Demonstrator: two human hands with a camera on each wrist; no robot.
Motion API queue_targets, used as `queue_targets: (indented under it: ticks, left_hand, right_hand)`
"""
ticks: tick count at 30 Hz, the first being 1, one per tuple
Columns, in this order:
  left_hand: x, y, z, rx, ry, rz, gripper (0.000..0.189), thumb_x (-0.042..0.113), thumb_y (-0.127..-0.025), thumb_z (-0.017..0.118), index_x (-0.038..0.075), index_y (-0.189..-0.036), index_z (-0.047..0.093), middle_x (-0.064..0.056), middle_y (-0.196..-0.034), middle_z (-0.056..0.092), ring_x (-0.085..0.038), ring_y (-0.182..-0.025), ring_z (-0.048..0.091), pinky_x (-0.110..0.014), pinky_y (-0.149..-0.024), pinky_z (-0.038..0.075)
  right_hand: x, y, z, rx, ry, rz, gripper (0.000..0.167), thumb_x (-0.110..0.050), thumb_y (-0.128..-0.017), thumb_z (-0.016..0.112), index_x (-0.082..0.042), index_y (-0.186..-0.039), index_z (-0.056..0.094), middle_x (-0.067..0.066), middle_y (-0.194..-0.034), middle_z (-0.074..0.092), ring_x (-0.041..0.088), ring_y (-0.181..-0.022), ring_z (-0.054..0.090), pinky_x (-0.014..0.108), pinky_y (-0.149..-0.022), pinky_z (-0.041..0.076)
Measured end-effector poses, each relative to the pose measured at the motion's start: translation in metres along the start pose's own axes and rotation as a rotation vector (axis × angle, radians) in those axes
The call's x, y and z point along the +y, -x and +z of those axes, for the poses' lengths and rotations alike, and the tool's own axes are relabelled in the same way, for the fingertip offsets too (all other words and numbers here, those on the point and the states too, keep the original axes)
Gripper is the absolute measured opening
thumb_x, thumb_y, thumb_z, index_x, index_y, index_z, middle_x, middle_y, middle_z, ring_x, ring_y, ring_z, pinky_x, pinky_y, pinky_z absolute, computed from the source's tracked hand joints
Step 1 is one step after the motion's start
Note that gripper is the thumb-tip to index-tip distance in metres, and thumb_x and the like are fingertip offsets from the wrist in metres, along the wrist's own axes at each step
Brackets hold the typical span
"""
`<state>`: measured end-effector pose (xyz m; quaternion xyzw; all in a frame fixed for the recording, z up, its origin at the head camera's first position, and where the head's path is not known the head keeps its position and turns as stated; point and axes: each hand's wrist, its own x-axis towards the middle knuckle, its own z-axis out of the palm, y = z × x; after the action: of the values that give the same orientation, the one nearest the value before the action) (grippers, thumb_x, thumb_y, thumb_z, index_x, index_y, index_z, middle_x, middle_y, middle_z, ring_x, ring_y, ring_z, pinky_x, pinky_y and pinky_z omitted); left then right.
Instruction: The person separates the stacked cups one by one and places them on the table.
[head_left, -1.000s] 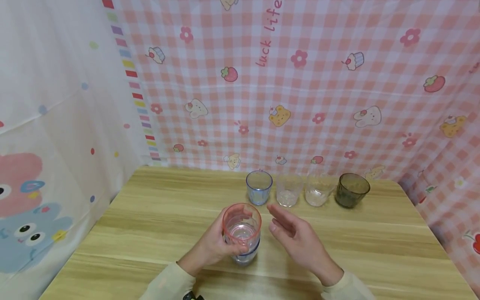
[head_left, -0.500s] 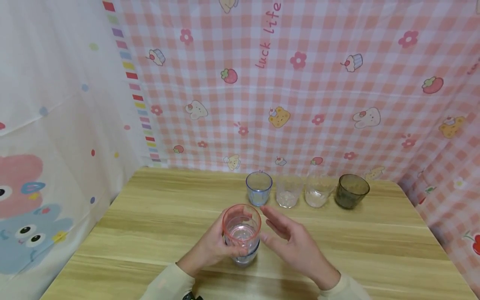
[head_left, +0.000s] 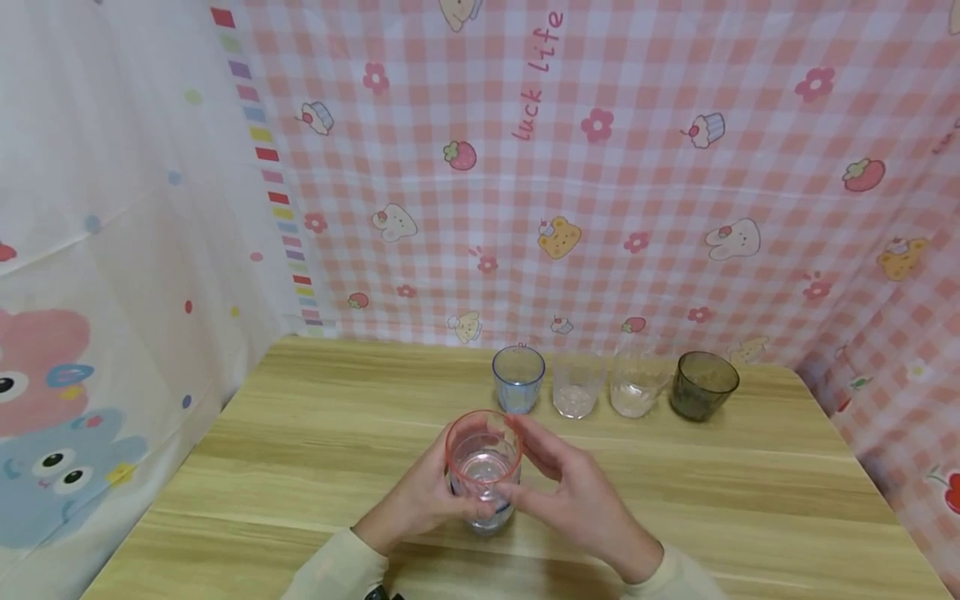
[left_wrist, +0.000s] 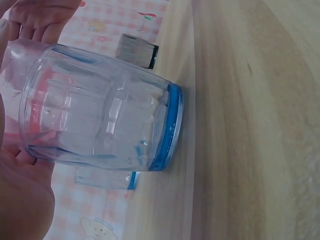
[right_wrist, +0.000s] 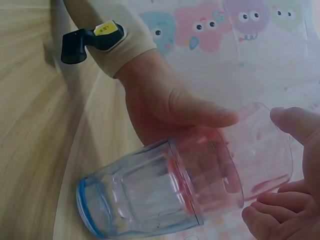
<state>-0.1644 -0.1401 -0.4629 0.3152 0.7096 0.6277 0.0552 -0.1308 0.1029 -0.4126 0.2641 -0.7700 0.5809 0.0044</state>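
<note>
A clear blue-based cup [left_wrist: 100,110] with a pink-tinted cup [head_left: 483,450] nested in its mouth stands upright near the front middle of the table. My left hand [head_left: 423,487] grips the pink cup from the left, its thumb in front and its fingers seen through the pink wall in the right wrist view. From the other side my right hand [head_left: 570,492] curls round the pink cup's upper part. Its thumb is at the front in the head view. In the right wrist view, the right thumb and fingertips [right_wrist: 250,212] meet the upper pink wall.
Along the back of the wooden table [head_left: 315,433] stand a blue-rimmed cup [head_left: 518,382], two clear cups and a dark smoky cup [head_left: 703,387] in a row. A pink checked cloth [head_left: 420,183] hangs behind. A black wrist device [right_wrist: 92,42] sits at the left sleeve.
My right hand has moved left from open beside the stack to contact with the pink cup. The left hand keeps its grip. The stack and back-row cups have not moved.
</note>
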Motion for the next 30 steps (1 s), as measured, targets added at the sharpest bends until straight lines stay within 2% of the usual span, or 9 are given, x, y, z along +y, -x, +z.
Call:
queue_targets:
  ticks: [6, 17, 24, 30]
  left_hand:
    - [-0.003, 0.0, -0.001, -0.02, -0.029, 0.022, 0.105, 0.052, -0.078, 0.094, 0.017, -0.161, 0.04, -0.012, -0.153, 0.061, -0.016, -0.14, 0.059, -0.025, -0.122, 0.043]
    - [-0.003, 0.002, -0.002, -0.024, -0.044, -0.011, 0.1, 0.039, -0.079, 0.097, 0.017, -0.159, 0.042, -0.013, -0.154, 0.062, -0.014, -0.14, 0.059, -0.022, -0.123, 0.04]
    - [-0.002, 0.002, -0.002, -0.016, -0.04, -0.024, 0.097, 0.035, -0.078, 0.099, 0.02, -0.157, 0.044, -0.012, -0.152, 0.063, -0.012, -0.138, 0.06, -0.022, -0.121, 0.041]
    - [-0.001, 0.002, -0.003, -0.022, -0.046, -0.046, 0.096, 0.034, -0.08, 0.098, 0.019, -0.157, 0.044, -0.01, -0.154, 0.062, -0.014, -0.14, 0.059, -0.023, -0.122, 0.041]
  right_hand:
    - [0.0, -0.004, 0.006, 0.006, 0.019, -0.009, 0.088, -0.019, -0.091, 0.089, 0.008, -0.16, 0.042, 0.021, -0.161, 0.055, 0.04, -0.144, 0.057, 0.041, -0.115, 0.051]
    - [0.001, -0.009, 0.009, 0.0, 0.045, -0.04, 0.086, -0.013, -0.09, 0.089, 0.008, -0.159, 0.043, 0.025, -0.156, 0.058, 0.044, -0.143, 0.057, 0.045, -0.112, 0.054]
    - [0.0, -0.01, 0.008, 0.012, 0.017, 0.012, 0.085, -0.017, -0.088, 0.091, 0.009, -0.156, 0.047, 0.023, -0.151, 0.064, 0.042, -0.141, 0.06, 0.039, -0.113, 0.054]
    - [-0.005, -0.011, 0.007, 0.03, 0.03, 0.035, 0.084, -0.019, -0.087, 0.092, 0.007, -0.155, 0.05, 0.021, -0.151, 0.065, 0.04, -0.141, 0.061, 0.04, -0.113, 0.054]
